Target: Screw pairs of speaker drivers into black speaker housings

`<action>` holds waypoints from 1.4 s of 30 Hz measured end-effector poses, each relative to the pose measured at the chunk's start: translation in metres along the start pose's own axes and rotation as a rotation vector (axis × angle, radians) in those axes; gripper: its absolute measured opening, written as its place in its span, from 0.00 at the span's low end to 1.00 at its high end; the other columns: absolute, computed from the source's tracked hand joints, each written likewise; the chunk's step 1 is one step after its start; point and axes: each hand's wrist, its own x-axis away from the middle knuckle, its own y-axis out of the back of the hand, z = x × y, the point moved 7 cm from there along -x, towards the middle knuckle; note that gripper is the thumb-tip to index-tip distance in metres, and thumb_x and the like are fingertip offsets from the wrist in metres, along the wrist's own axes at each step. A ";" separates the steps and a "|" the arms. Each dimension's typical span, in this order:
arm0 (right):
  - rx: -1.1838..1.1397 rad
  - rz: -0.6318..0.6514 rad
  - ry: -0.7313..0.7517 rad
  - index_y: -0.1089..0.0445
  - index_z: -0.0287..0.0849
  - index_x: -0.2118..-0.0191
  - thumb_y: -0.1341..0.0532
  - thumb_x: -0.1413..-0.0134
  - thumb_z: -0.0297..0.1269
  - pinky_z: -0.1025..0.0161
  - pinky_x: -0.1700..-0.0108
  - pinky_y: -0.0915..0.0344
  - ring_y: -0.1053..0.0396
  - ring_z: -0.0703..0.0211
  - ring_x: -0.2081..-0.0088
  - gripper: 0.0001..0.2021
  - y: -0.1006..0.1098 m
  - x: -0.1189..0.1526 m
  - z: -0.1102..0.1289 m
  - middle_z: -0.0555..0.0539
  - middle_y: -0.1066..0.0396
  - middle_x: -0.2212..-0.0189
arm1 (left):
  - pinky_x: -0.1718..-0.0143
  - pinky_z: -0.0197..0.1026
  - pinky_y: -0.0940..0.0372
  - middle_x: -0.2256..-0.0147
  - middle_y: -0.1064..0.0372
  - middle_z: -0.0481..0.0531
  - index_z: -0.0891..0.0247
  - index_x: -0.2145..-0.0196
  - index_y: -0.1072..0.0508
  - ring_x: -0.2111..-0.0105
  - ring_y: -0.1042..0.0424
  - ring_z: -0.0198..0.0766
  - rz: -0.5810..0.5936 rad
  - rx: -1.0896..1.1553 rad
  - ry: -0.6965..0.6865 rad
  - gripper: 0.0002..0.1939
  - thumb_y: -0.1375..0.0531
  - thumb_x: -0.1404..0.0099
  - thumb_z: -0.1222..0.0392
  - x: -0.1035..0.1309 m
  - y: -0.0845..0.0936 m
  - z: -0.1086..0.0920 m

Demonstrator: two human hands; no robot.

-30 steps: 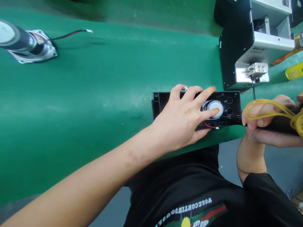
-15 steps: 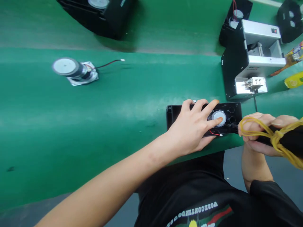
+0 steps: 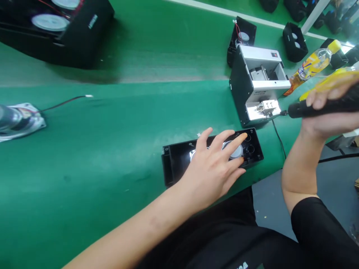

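Note:
My left hand (image 3: pixel 211 168) lies with fingers spread across a black speaker housing (image 3: pixel 179 158) at the table's front edge. Round pale speaker drivers (image 3: pixel 238 151) show partly beneath the fingers. In my right hand (image 3: pixel 327 121), which is raised off to the right, is a black electric screwdriver (image 3: pixel 301 110). Its tip points left, at the metal outlet (image 3: pixel 267 107) on the front of a silver and black screw feeder (image 3: pixel 259 88). Whether the tip touches the outlet or holds a screw, I cannot tell.
A loose speaker driver (image 3: pixel 24 119) with a thin lead lies at the left. Behind are a large black speaker cabinet (image 3: pixel 84 41) and a smaller one (image 3: pixel 246 28). A yellow-labelled bottle (image 3: pixel 312 67) leans beyond the feeder. A cable (image 3: pixel 279 136) runs over the green table (image 3: pixel 112 168).
My right hand has lifted the electric screwdriver from the housing's right end up to the screw feeder. My left hand stays on the housing. The view has shifted to the right.

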 end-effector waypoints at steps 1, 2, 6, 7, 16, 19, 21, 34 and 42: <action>-0.111 -0.055 0.115 0.35 0.45 0.79 0.78 0.28 0.66 0.65 0.77 0.36 0.32 0.71 0.82 0.47 -0.007 -0.008 0.001 0.54 0.42 0.82 | 0.35 0.81 0.34 0.30 0.25 0.60 0.59 0.65 0.16 0.34 0.26 0.66 -0.005 0.021 -0.013 0.17 0.40 0.19 0.56 -0.001 0.000 0.000; -0.181 -0.060 0.159 0.35 0.45 0.79 0.80 0.28 0.62 0.67 0.79 0.40 0.34 0.72 0.84 0.48 -0.016 -0.014 -0.004 0.54 0.43 0.82 | 0.35 0.80 0.33 0.32 0.24 0.59 0.59 0.68 0.17 0.35 0.25 0.64 -0.007 0.032 -0.026 0.20 0.42 0.18 0.57 -0.002 0.001 0.000; -0.244 -0.016 0.191 0.37 0.43 0.78 0.70 0.22 0.64 0.73 0.80 0.43 0.38 0.73 0.85 0.43 -0.039 -0.022 -0.022 0.53 0.46 0.82 | 0.36 0.75 0.32 0.37 0.19 0.58 0.59 0.64 0.17 0.39 0.22 0.60 -0.011 0.020 -0.073 0.21 0.45 0.16 0.59 -0.001 0.003 0.002; -0.249 -0.027 0.200 0.38 0.44 0.78 0.67 0.21 0.65 0.74 0.81 0.44 0.40 0.73 0.85 0.42 -0.040 -0.022 -0.023 0.53 0.48 0.82 | 0.36 0.73 0.31 0.38 0.18 0.58 0.59 0.63 0.17 0.40 0.21 0.58 -0.018 0.013 -0.080 0.20 0.46 0.16 0.59 0.000 0.004 0.002; -0.158 0.031 0.255 0.42 0.46 0.75 0.64 0.21 0.70 0.68 0.85 0.51 0.44 0.68 0.85 0.39 -0.048 -0.021 -0.029 0.52 0.50 0.80 | 0.31 0.63 0.36 0.44 0.15 0.54 0.59 0.61 0.18 0.42 0.20 0.49 -0.103 -0.007 -0.070 0.18 0.46 0.16 0.64 0.012 0.008 0.008; -0.107 0.026 0.276 0.44 0.45 0.75 0.69 0.22 0.70 0.69 0.84 0.50 0.44 0.69 0.85 0.40 -0.046 -0.019 -0.024 0.53 0.53 0.81 | 0.33 0.64 0.34 0.42 0.16 0.55 0.60 0.60 0.18 0.42 0.20 0.52 -0.061 -0.063 -0.086 0.16 0.45 0.17 0.66 0.013 0.009 0.013; -0.108 0.041 0.286 0.44 0.44 0.75 0.73 0.23 0.67 0.71 0.82 0.47 0.42 0.71 0.84 0.41 -0.045 -0.019 -0.020 0.53 0.53 0.80 | 0.33 0.65 0.33 0.39 0.18 0.57 0.60 0.56 0.17 0.39 0.22 0.53 -0.063 -0.079 -0.062 0.15 0.45 0.19 0.68 0.015 0.010 0.017; -0.096 0.040 0.247 0.42 0.47 0.75 0.66 0.23 0.72 0.67 0.81 0.46 0.41 0.67 0.84 0.40 -0.041 -0.017 -0.022 0.52 0.47 0.80 | 0.36 0.74 0.29 0.29 0.28 0.64 0.53 0.48 0.13 0.34 0.25 0.63 0.044 -0.076 0.065 0.19 0.45 0.19 0.62 0.015 -0.003 0.032; -0.075 0.043 0.278 0.41 0.48 0.75 0.57 0.26 0.78 0.65 0.84 0.52 0.44 0.65 0.84 0.40 -0.043 -0.016 -0.025 0.52 0.48 0.81 | 0.42 0.69 0.28 0.29 0.28 0.65 0.53 0.46 0.13 0.36 0.24 0.63 0.050 -0.083 0.052 0.21 0.47 0.18 0.61 0.014 -0.004 0.032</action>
